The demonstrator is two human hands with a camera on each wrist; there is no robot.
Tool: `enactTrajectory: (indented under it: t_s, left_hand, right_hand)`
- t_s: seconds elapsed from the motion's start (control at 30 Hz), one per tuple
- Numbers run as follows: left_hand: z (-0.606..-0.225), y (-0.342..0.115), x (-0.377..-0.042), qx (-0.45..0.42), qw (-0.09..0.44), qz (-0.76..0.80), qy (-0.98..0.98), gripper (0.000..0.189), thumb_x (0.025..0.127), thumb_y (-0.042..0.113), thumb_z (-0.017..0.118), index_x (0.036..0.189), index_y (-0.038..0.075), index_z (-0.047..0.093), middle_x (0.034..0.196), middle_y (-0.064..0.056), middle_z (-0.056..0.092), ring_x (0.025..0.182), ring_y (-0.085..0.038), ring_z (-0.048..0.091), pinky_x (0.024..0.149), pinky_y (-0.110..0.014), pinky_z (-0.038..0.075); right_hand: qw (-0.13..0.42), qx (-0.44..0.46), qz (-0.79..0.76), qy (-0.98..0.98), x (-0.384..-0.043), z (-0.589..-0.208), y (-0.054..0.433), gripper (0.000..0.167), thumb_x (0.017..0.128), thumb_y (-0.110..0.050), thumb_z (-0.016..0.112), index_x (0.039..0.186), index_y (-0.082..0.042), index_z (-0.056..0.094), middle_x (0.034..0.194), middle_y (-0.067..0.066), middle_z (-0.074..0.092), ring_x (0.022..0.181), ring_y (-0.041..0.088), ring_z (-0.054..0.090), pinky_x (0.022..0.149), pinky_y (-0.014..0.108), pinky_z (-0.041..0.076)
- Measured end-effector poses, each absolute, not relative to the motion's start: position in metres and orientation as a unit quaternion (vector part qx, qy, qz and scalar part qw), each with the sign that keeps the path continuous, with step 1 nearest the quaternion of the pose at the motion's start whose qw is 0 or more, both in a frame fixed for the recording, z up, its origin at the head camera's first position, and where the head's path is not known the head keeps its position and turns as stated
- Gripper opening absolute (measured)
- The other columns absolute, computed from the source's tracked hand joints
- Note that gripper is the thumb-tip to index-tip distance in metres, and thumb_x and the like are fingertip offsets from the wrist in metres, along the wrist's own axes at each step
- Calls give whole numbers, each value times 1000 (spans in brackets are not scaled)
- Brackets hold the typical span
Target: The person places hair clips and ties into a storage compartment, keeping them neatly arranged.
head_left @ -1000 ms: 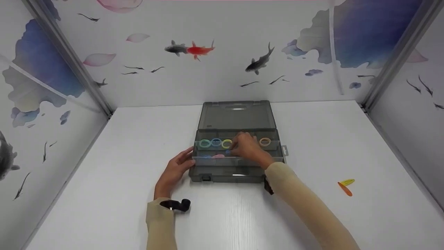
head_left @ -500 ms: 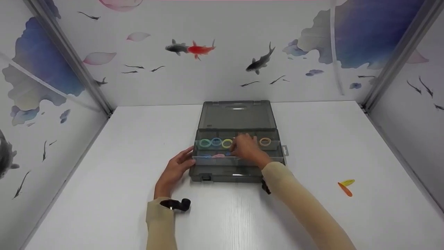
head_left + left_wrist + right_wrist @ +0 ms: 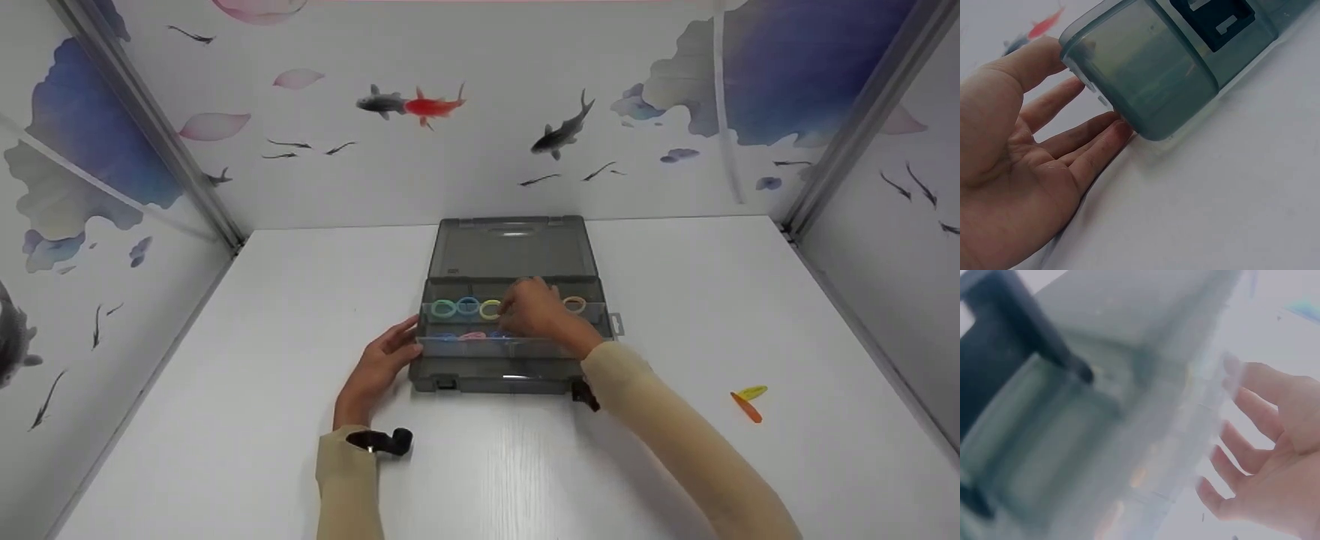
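A translucent grey storage case (image 3: 487,375) lies opened on the table. Coloured rings stand along its divider: a green ring (image 3: 443,309), a blue ring (image 3: 468,305), a yellow ring (image 3: 491,309) and an orange ring (image 3: 575,304). In the row in front lie a pink clip-like piece (image 3: 472,337) and blue pieces. Over this middle part bends my right hand (image 3: 534,309), its fingertips down inside, blurred behind the case wall in the right wrist view; I cannot tell whether they pinch anything. My left hand (image 3: 1055,135) rests fairly straight fingertips against the case's left side.
The lid (image 3: 514,251) leans back towards the rear wall panel. To the right on the white table (image 3: 697,300) lie a yellow oval clip-like piece (image 3: 752,393) and an orange one (image 3: 747,409). A black latch (image 3: 447,384) sits on the case's front.
My right hand and forearm have shifted slightly right. The blue piece that showed by its fingertips now appears lower in the front row. My left hand has stayed put.
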State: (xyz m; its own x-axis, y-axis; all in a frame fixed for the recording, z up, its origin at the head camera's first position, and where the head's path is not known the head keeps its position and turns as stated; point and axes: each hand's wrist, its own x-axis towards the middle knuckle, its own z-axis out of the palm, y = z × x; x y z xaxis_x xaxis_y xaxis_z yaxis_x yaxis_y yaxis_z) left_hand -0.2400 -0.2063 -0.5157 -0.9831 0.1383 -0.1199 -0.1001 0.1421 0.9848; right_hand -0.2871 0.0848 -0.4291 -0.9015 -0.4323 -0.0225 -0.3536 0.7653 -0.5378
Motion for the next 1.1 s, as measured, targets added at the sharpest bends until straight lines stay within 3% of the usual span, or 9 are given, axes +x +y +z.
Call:
enactTrajectory:
  t_s: [0.2,0.47,0.67,0.87,1.1]
  left_hand:
    - [-516,-207,-240,10,92,654,751,56,95,25,69,147,29,50,157,-8,45,147,-28,40,122,-50,33]
    - [-515,-205,-240,13,100,648,755,55,96,27,68,148,30,49,158,-8,43,148,-28,39,123,-51,31]
    - [-514,-204,-242,26,94,654,750,57,96,24,68,150,25,48,159,-10,41,149,-30,37,122,-49,34]
    - [-516,-207,-240,20,94,655,750,57,96,24,68,149,27,48,159,-9,42,148,-28,39,121,-47,36]
    - [-516,-207,-241,18,96,656,749,56,97,23,67,150,27,48,158,-8,43,148,-26,40,121,-48,35]
  right_hand:
    - [54,-242,-282,927,-277,-416,93,16,89,-16,73,102,-11,80,131,14,65,131,42,50,112,75,26]
    - [71,-265,-362,891,-255,-405,119,18,91,-13,73,107,-6,76,128,13,64,122,33,58,102,54,51]
    - [26,-275,-389,879,-236,-399,141,19,90,-11,74,109,-6,75,125,13,66,117,32,62,97,54,54]
    - [23,-249,-398,883,-221,-401,164,21,91,-12,73,112,-11,75,126,10,65,118,30,62,97,52,54]
    - [22,-243,-401,883,-217,-413,201,20,93,-16,72,112,-13,74,126,8,67,121,28,61,92,40,54]
